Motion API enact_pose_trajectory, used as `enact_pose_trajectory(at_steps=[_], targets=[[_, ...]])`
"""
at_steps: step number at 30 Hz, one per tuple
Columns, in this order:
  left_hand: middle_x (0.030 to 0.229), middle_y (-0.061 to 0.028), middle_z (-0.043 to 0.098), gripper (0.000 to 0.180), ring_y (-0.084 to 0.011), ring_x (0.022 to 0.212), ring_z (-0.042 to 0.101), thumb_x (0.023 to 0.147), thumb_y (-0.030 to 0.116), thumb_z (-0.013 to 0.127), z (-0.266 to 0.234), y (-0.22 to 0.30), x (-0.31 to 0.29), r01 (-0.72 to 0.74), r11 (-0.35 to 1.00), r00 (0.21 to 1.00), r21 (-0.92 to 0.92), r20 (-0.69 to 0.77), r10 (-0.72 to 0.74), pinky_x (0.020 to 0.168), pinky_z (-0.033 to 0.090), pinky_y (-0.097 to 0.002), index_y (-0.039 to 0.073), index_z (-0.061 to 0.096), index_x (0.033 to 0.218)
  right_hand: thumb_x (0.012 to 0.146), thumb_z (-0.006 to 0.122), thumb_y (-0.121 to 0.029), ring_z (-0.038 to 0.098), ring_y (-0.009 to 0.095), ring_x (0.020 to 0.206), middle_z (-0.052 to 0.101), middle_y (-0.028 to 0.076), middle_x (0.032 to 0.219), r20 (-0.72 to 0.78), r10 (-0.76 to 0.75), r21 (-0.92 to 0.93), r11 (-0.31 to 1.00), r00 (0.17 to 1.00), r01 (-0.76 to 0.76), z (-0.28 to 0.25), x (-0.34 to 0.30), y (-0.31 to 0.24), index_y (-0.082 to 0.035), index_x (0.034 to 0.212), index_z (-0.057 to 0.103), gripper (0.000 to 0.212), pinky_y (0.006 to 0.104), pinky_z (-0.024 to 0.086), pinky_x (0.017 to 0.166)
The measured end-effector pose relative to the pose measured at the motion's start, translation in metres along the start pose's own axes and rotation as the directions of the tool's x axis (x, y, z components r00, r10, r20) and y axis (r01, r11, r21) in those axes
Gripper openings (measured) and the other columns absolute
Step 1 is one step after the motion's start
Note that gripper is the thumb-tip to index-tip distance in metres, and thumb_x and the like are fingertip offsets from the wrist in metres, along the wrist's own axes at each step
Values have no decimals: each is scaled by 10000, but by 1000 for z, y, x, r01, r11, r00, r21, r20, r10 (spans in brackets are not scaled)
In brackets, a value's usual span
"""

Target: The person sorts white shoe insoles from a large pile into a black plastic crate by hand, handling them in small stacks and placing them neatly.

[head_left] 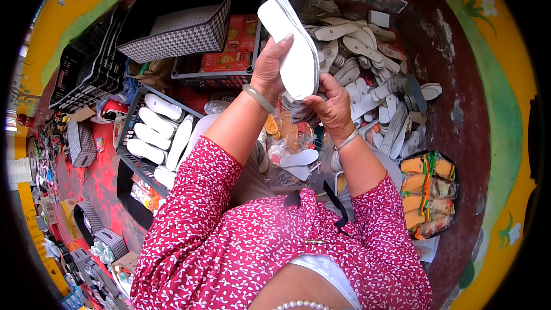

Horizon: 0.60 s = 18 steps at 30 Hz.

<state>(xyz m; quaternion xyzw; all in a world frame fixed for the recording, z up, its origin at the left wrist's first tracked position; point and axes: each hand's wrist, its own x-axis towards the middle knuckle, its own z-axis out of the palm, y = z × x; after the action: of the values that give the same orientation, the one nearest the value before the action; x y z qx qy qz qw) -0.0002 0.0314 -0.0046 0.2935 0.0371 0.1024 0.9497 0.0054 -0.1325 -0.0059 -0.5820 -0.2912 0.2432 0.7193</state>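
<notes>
A stack of white insoles (295, 60) with dark edges is held up in front of me, tilted, its upper end toward the far left. My left hand (271, 69) is closed around its left side, thumb lying on the top face. My right hand (334, 106) is closed at the stack's lower right end, fingers against the edge. Bunched grey cloth (303, 113) shows beside the right thumb, under that end; part of it is hidden. Beyond lies a heap of loose white and grey insoles (361, 46). Two pale insoles (298, 159) lie below my hands.
On my left, a dark crate (129, 158) holds white insoles. Farther off stand a checked basket (172, 40), a crate of red boxes (212, 77) and black crates (86, 74). A tray of packed orange-and-green bundles (427, 195) sits at right, by the wall (459, 109).
</notes>
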Motion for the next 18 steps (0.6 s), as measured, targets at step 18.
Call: enact_pose_trajectory(at_steps=[18], targets=[[1036, -89, 544, 507, -179, 886, 579, 798, -5, 590, 1, -1, 7, -333, 902, 928, 274, -74, 365, 761, 514, -324, 67, 347, 1237, 908, 567, -241, 565, 106, 905, 608, 62, 1025, 21, 238, 342, 911, 971, -230, -5, 11, 4, 42, 1177, 487, 399, 228, 446, 814]])
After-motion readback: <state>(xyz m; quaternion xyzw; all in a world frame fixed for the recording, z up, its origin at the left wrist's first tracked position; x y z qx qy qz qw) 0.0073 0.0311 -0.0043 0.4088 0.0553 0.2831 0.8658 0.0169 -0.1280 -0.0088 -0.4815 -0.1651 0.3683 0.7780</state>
